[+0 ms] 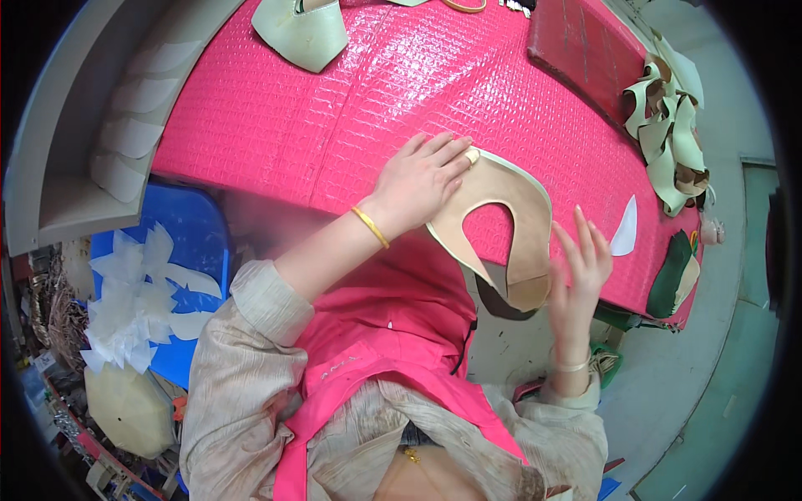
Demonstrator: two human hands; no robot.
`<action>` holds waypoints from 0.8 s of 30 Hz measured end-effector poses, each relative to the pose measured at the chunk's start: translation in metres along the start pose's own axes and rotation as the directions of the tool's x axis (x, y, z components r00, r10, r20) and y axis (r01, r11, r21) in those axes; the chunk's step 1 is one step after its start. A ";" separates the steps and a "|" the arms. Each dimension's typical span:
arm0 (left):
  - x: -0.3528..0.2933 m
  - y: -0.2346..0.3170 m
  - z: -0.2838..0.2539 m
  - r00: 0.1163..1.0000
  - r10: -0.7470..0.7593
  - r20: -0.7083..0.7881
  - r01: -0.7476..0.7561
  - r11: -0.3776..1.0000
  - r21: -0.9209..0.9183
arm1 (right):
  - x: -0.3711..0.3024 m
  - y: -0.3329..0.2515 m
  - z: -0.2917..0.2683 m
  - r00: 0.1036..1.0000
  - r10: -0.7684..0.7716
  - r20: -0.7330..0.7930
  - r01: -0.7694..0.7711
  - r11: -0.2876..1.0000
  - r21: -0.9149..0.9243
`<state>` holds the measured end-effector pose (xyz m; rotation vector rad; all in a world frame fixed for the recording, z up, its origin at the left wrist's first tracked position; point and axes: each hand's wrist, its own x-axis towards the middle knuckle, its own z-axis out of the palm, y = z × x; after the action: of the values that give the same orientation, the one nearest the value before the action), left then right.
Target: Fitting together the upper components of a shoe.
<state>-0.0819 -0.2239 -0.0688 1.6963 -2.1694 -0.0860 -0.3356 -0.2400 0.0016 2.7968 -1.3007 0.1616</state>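
Observation:
A curved beige shoe upper piece (pixel 535 225) with a pale edge and a U-shaped opening lies on the pink table covering, its lower end reaching past the near edge. My left hand (pixel 424 182) rests on its upper left end, fingers stretched out and lying flat; a pale fingertip cover shows on one finger. Close beside the piece's right edge, my right hand (pixel 582 263) is raised with fingers apart and nothing visible in them. Whether any right fingertip touches the piece, I cannot tell.
Pale green upper pieces (pixel 302 35) lie at the table's far side, with more heaped (pixel 668 138) at the right. A dark red board (pixel 576 54) lies far right. White slips (pixel 625 227) and a dark green piece (pixel 666 277) sit near the right edge. A blue chair (pixel 188 221) holds white cutouts.

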 end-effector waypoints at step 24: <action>0.011 0.004 -0.042 0.888 -0.406 0.216 0.104 -0.279 -0.955 | 0.095 -0.064 -0.004 0.985 0.153 -0.083 -0.075 0.806 0.587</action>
<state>-0.0738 -0.2251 -0.0265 0.8628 -0.6482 -1.3538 -0.2262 -0.2708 0.0160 3.0987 -1.6121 0.8770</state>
